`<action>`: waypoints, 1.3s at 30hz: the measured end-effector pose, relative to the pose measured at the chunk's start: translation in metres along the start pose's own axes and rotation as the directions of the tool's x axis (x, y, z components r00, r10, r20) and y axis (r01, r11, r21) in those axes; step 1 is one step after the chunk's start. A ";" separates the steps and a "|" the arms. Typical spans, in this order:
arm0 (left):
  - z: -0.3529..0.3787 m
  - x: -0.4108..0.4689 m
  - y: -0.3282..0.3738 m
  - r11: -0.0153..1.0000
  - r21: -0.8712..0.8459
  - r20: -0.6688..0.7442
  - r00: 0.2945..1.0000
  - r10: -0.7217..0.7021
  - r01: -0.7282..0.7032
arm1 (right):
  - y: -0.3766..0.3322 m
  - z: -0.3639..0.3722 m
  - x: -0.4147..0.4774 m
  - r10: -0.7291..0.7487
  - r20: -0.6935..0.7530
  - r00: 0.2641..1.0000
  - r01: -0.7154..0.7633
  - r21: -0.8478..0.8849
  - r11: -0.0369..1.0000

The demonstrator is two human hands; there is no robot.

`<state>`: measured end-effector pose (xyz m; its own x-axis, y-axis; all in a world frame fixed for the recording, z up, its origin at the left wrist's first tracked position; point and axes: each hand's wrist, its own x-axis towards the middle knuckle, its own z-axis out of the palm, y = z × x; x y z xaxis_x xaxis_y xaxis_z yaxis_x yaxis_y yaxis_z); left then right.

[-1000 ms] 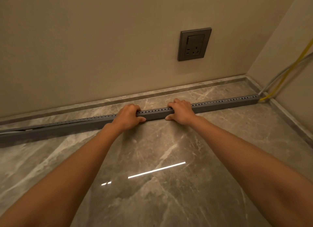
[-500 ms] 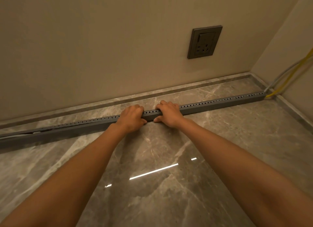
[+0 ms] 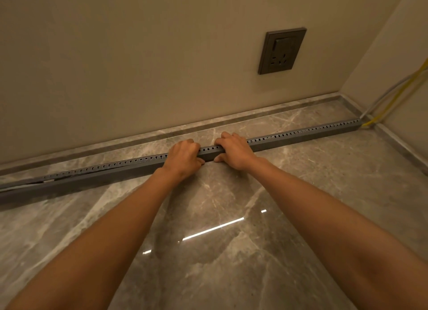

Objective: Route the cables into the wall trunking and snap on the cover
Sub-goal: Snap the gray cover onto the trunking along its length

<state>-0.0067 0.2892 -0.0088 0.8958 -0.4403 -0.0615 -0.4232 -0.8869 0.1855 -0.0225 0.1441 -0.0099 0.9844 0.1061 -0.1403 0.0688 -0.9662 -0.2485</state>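
A long grey trunking point(image 3: 301, 137) with a row of holes along its top lies on the marble floor, running from the far left to the right corner. My left hand point(image 3: 184, 158) and my right hand point(image 3: 234, 148) grip it side by side near its middle, fingers curled over the top and thumbs on the front face. At the left end the cover point(image 3: 58, 177) sits lifted, with a gap showing. Yellow and grey cables point(image 3: 398, 94) come down the right wall and enter the trunking's right end.
A dark wall socket point(image 3: 281, 50) sits on the beige wall above the trunking. A stone skirting point(image 3: 231, 118) runs along the wall base and turns at the right corner. Glossy marble floor point(image 3: 220, 240) lies between me and the trunking.
Both hands have slid left along the trunking and closer together. The view has shifted left, so the socket and corner sit farther right.
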 end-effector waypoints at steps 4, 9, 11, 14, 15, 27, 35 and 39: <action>-0.009 0.000 -0.019 0.986 -0.165 0.077 0.997 -0.006 0.018 | -0.002 -0.005 0.001 0.046 0.056 0.997 -0.050 0.084 0.995; -0.020 -0.010 -0.043 0.971 -0.223 0.145 0.988 -0.056 0.088 | -0.025 -0.001 0.007 0.049 0.098 0.994 -0.059 0.105 0.993; -0.020 -0.011 -0.043 0.975 -0.202 0.162 0.985 -0.057 0.090 | -0.034 0.004 0.008 0.009 0.093 0.996 -0.019 0.103 0.995; -0.015 -0.013 -0.039 0.989 -0.119 0.134 0.988 -0.073 0.089 | -0.039 0.009 0.006 -0.032 0.048 0.998 0.027 0.103 0.994; -0.013 -0.014 -0.037 0.992 -0.090 0.122 0.989 -0.079 0.090 | -0.038 0.010 0.006 -0.047 0.029 0.998 0.044 0.099 0.994; -0.014 -0.015 -0.022 0.990 0.029 0.107 0.984 -0.139 0.137 | -0.030 0.011 0.012 -0.184 -0.018 0.983 0.185 0.043 0.982; -0.009 -0.018 -0.025 0.973 -0.133 0.061 0.982 -0.180 0.187 | -0.026 0.009 0.013 -0.148 0.036 0.988 0.144 0.098 0.985; -0.006 -0.032 -0.041 0.953 -0.216 0.006 0.976 -0.215 0.212 | -0.032 0.008 0.010 -0.117 0.038 0.992 0.114 0.084 0.990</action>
<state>-0.0172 0.3402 -0.0085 0.9650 -0.2397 -0.1060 -0.1844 -0.9083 0.3754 -0.0165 0.1776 -0.0111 0.9626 0.2278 -0.1465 0.1667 -0.9246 -0.3425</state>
